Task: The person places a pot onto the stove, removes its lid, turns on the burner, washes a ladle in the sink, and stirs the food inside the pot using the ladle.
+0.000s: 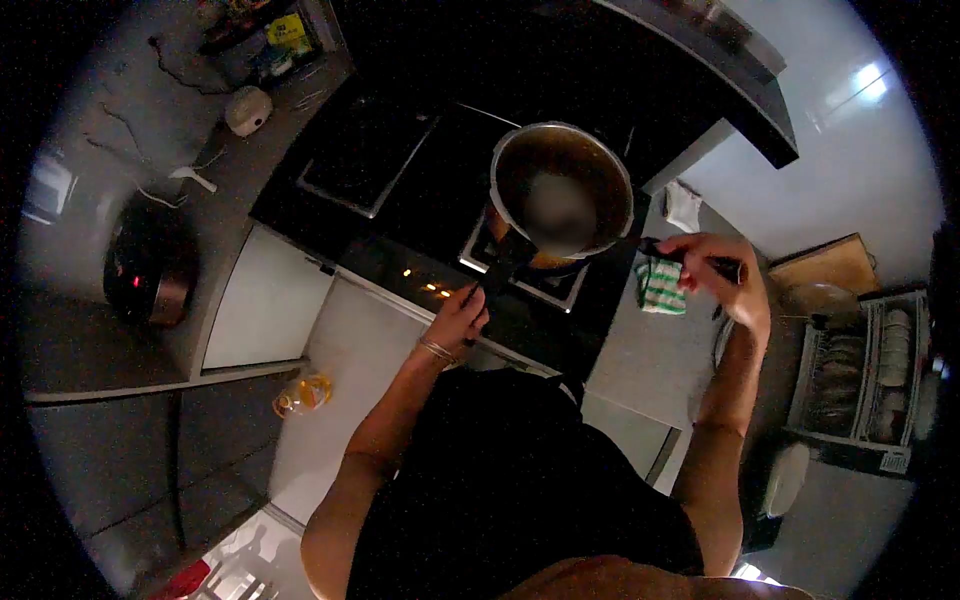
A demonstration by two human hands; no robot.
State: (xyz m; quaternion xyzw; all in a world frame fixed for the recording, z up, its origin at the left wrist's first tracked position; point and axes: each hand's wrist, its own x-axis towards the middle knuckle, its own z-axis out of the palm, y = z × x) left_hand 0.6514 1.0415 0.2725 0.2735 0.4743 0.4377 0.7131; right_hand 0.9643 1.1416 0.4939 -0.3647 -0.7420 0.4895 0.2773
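A deep metal pot (pixel 497 165) stands over the hob, its inside stained brown with a pale blur, perhaps steam, at its centre. My left hand (pixel 460 318) is closed round the pot's long black handle (pixel 510 255). To the right of the pot, my right hand (pixel 725 280) has its fingers curled round a thin dark handle (pixel 648 243) that reaches to the pot's rim. Whatever is at the far end of that handle cannot be made out. Just below those fingers lies a green-and-white checked cloth (pixel 662 288) on the counter.
A black glass hob (pixel 365 150) has lit orange indicators at its front. The range hood (pixel 755 110) juts out above. At right are a wooden board (pixel 825 265) and dish rack (pixel 860 370); at left, a dark rice cooker (pixel 150 265). A yellowish bottle (pixel 303 395) stands low left.
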